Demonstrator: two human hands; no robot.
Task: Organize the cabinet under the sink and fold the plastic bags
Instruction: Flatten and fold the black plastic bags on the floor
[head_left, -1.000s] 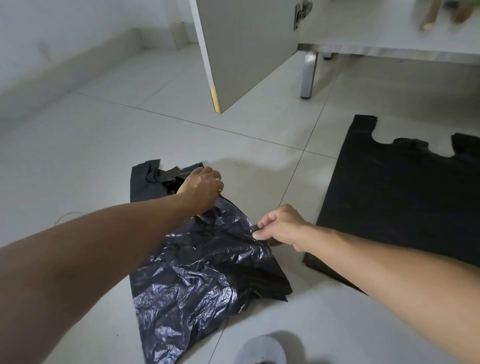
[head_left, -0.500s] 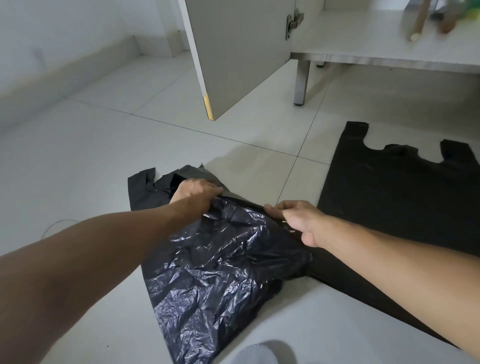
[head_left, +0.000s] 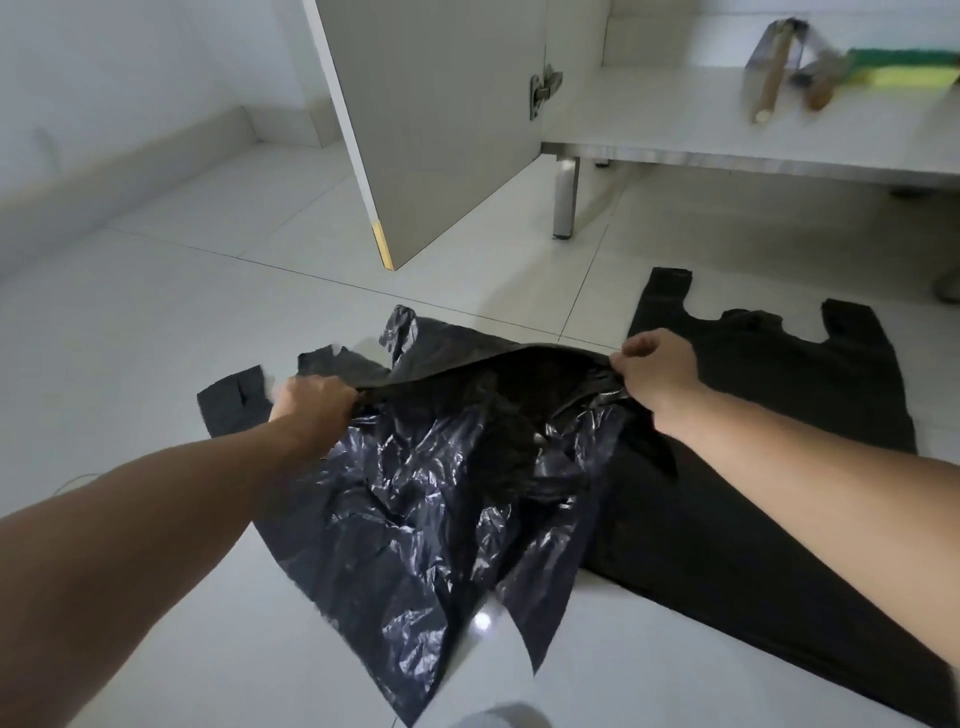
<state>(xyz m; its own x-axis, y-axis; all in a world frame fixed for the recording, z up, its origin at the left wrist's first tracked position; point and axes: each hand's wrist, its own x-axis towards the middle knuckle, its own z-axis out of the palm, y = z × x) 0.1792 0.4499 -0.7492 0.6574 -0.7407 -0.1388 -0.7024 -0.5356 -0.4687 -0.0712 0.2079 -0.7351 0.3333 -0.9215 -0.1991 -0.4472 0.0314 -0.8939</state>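
A crumpled, shiny black plastic bag (head_left: 415, 509) hangs stretched between my two hands above the tiled floor. My left hand (head_left: 311, 402) grips its upper edge on the left. My right hand (head_left: 657, 371) pinches the same edge on the right. The bag's lower part drapes down to the floor toward me. A matte black handled bag (head_left: 753, 415) lies flat on the floor to the right, partly under the shiny one. A smaller dark piece of bag (head_left: 234, 402) lies flat beyond my left hand.
The open cabinet door (head_left: 441, 130) hangs ahead at center. The cabinet's bottom shelf (head_left: 675, 119) holds wooden-handled tools (head_left: 774, 78) and a green-yellow sponge (head_left: 904, 70). A metal cabinet leg (head_left: 565, 200) stands on the floor. A pale rounded object (head_left: 506, 717) sits at the bottom edge.
Both hands have lifted the shiny bag's top edge off the floor and pulled it apart, my right hand moving right. The bag has spread wider and now overlaps the flat bag.
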